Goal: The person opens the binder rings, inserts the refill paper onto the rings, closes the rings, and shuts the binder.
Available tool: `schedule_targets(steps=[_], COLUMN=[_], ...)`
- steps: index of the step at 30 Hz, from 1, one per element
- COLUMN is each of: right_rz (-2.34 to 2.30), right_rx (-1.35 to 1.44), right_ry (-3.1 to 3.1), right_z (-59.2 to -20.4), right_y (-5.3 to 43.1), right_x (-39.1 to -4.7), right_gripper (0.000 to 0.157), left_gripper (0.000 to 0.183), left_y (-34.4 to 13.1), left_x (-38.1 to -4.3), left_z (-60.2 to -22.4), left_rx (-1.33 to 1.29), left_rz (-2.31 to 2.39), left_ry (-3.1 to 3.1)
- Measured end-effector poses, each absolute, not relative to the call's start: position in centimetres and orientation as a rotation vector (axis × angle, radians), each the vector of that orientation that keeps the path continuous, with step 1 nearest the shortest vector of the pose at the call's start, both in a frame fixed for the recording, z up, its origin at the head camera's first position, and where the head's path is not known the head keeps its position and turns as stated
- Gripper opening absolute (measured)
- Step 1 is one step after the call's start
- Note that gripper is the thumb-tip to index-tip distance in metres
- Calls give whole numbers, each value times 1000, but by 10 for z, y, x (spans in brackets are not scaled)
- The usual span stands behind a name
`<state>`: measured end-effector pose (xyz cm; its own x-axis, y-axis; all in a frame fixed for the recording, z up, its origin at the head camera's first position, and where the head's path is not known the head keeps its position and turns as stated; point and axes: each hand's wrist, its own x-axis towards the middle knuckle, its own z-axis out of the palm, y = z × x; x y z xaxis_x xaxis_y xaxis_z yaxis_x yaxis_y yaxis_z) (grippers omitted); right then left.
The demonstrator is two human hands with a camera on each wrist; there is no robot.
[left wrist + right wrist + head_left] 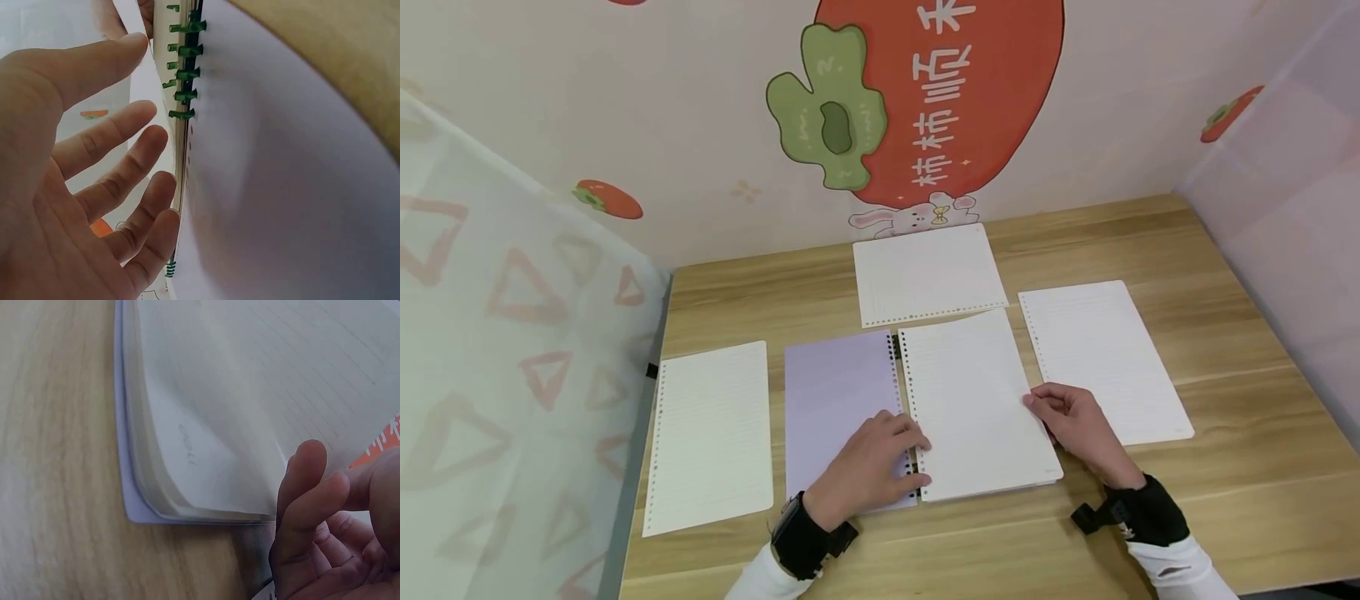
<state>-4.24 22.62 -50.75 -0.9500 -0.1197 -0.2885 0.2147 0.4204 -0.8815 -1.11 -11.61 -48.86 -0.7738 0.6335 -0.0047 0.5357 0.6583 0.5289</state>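
Observation:
An opened loose-leaf notebook lies in the middle, its lilac cover (835, 400) on the left and lined white sheets on the right. Green binder rings (187, 74) run along the spine; several look unclosed in the left wrist view. My left hand (876, 462) hovers over the spine, fingers spread and loosely bent, with the fingertips by the punched edge of the top sheet (966, 392). At that sheet's right edge, my right hand (1075, 421) pinches the paper (300, 381) between thumb and fingers. The right wrist view shows the sheet lifted and bowed above the stack.
Single punched sheets lie around the notebook: a left sheet (711, 442), a back sheet (928, 275) and a right sheet (1105, 358) partly behind my right hand. A printed backdrop (700, 108) stands behind the wooden table (1225, 367), with a curtain at each side.

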Motion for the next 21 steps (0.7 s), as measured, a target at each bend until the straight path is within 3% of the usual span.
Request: schedule_targets(steps=[21], right_rz=[-1463], right_rx=[-46], right_ry=[2456], right_z=[-510], right_y=[232], right_x=[-47], right_gripper=[36], left_gripper=[38], left_y=[-108], left_x=[-7], left_z=[-493], left_rx=[1047], left_rz=[679], left_ry=[2666])
